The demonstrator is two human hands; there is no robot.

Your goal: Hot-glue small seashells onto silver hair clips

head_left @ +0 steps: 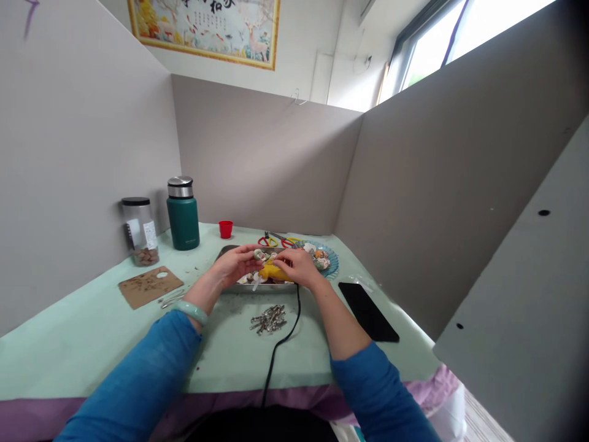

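Observation:
My left hand (235, 266) holds a small round whitish-green decorated piece (259, 254) between thumb and fingertips, above a metal tray (260, 288). Just to its right is my right hand (299, 267), fingers bent and pinched together; what they hold, if anything, is too small to make out. Below both hands a yellow hot glue gun (271, 272) lies in the tray, its tip toward the left and its black cord (280, 341) running to the table's front edge. Small pale pieces surround it, partly hidden by the hands.
Metal clips (269, 320) lie in a pile before the tray. A blue plate (334, 263) of decorated pieces, pliers (267, 241) and a red cup (225, 229) stand behind. Left are a green bottle (183, 221), a jar (140, 233) and brown card (150, 286); right, a black phone (369, 312).

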